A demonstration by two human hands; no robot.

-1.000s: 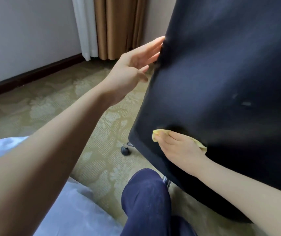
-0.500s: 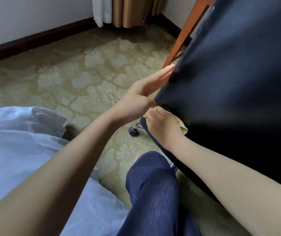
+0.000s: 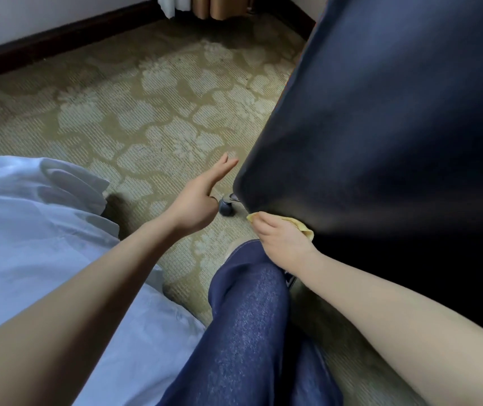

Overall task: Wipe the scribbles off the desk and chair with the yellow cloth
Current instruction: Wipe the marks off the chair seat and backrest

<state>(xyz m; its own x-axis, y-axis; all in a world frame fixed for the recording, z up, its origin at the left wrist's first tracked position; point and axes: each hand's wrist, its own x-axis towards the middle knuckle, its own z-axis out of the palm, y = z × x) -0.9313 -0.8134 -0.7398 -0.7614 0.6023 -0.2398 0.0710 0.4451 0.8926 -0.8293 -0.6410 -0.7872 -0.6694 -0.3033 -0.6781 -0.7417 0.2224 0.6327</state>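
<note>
Yellow cloth (image 3: 301, 225) lies bunched under the right hand (image 3: 284, 243), which holds it pressed against the lower edge of the dark chair (image 3: 381, 142) back. The thumb lies over the cloth's left end, and the other fingers are hidden behind the hand. Only two ends of the cloth show, one past the thumb and one past the little-finger side. Its long axis therefore runs left to right along the chair's edge, dipping a little to the right. The left hand (image 3: 202, 200) hovers just beside the chair's lower left corner, fingers straight and together, holding nothing and apart from the fabric. Below that corner a dark caster (image 3: 226, 207) stands on the patterned carpet (image 3: 146, 112). A knee in blue jeans (image 3: 249, 303) rises under the right wrist, and white bedding (image 3: 44, 230) fills the left.
</note>
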